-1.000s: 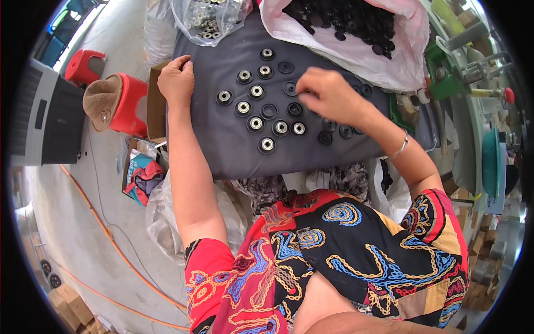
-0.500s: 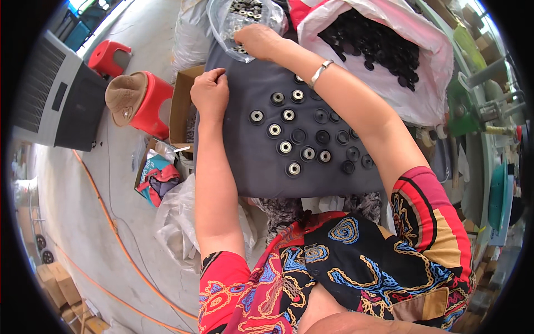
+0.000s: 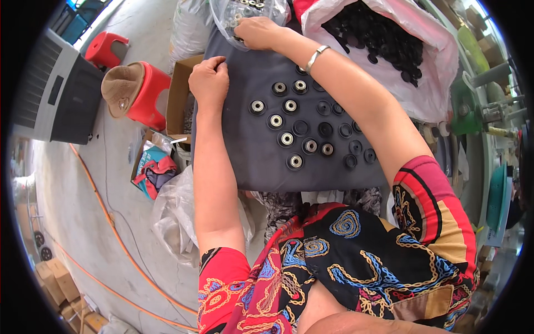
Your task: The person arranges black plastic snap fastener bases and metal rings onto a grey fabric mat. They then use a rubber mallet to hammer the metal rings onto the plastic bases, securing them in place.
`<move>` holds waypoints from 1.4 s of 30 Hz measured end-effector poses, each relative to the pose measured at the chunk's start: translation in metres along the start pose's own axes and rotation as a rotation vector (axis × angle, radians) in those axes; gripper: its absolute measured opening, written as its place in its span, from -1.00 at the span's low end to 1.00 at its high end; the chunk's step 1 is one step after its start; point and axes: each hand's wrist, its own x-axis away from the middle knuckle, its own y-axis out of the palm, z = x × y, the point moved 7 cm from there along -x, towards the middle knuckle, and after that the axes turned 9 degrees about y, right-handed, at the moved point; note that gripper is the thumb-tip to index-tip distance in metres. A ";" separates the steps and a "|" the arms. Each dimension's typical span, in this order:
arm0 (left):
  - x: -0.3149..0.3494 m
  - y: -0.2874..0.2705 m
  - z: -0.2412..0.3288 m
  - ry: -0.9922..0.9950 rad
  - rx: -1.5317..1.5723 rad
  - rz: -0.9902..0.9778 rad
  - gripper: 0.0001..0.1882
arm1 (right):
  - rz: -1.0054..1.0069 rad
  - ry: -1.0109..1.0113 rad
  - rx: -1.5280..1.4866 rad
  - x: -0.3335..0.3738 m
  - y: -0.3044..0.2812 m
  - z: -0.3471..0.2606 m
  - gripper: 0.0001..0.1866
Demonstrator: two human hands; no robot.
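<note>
My right hand (image 3: 257, 33) reaches over the near rim of a clear plastic bag (image 3: 225, 16) of small metal bearings (image 3: 253, 4). Its fingers are bent down among the bearings, and the fingertips are hidden. At the table's left edge my left hand (image 3: 208, 80) is closed, back up, thumb against the curled fingers; whatever it might hold is out of sight. Between my forearms, several black round discs with silver bearings (image 3: 275, 121) in their centres lie on the grey cloth. To their right are several black discs (image 3: 324, 129) without a bearing.
A white sack (image 3: 439, 61) of loose black discs (image 3: 378, 42) lies open at the far right of the grey-covered table (image 3: 239, 161). A cardboard box (image 3: 179, 97) stands against the left side. Red stools (image 3: 153, 97), one bearing a tan hat (image 3: 121, 89), and an orange hose (image 3: 105, 206) are on the floor.
The whole view has shifted slightly. My right hand stays at the bag, its fingers dipped a little differently among the bearings. My left hand keeps its place, and the discs lie as before.
</note>
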 end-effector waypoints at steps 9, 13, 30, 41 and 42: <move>0.000 -0.001 0.000 -0.041 0.037 -0.001 -0.81 | -0.078 -0.008 -0.038 -0.004 0.001 -0.005 -0.82; 0.000 0.001 0.004 -0.080 0.058 -0.040 -0.81 | -0.034 -0.009 -0.072 0.002 -0.002 -0.002 -0.78; 0.000 0.007 -0.007 -0.057 0.038 -0.047 -0.79 | -0.058 0.299 -0.582 0.216 -0.048 0.047 -0.63; 0.002 0.005 -0.007 -0.055 0.046 -0.041 -0.80 | -0.136 0.234 -0.280 0.199 -0.035 0.036 -0.63; 0.001 0.005 -0.007 -0.058 0.047 -0.045 -0.80 | -0.152 0.221 -0.240 0.198 -0.034 0.035 -0.63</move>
